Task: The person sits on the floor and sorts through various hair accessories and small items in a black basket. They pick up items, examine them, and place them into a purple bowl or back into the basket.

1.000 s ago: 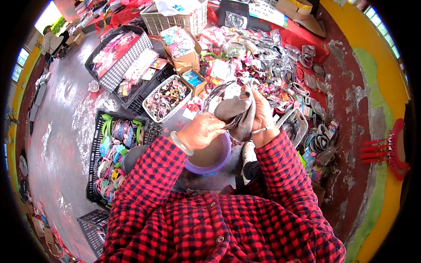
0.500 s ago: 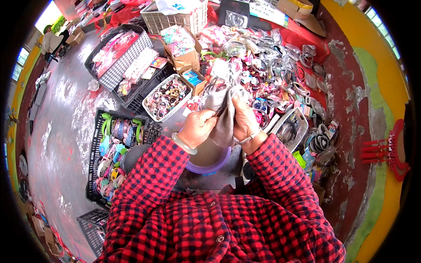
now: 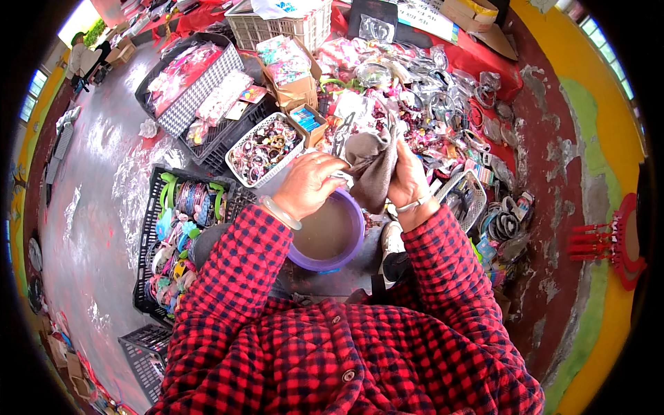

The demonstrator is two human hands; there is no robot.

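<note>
Both hands on the grey-brown cloth (image 3: pixel 373 173), held up over the purple basin (image 3: pixel 330 232). My left hand (image 3: pixel 310 185) is curled shut on the cloth's left end; my right hand (image 3: pixel 408 181) is closed around the right side, thumb pressed into the fabric. The cloth is bunched and hangs between them, lower tip dropping toward the basin rim. Held there so anything coming off it lands in the murky water, not on the goods. There looks to be something thin and shiny inside the folds, possibly a hair accessory; the fabric hides it, so I can't confirm.

Basin sits on the floor between my knees, directly under the hands, short reach.

Around:
- white tray of small bright trinkets (image 3: pixel 266 146) just ahead-left of my left hand, near the basin rim
- black crate of coloured hairbands (image 3: pixel 183 207) further left, on the wet grey floor
- heap of clear-wrapped headbands and bangles (image 3: pixel 429 104) on red cloth ahead-right, close behind the cloth
- small white basket (image 3: pixel 465 197) just beyond my right wrist
- a shoe (image 3: pixel 393 249) beside the basin's right edge

Tight spot: right elbow has the white basket and loose hoops crowding it, left has the trinket tray. Only open space is straight above the basin.
</note>
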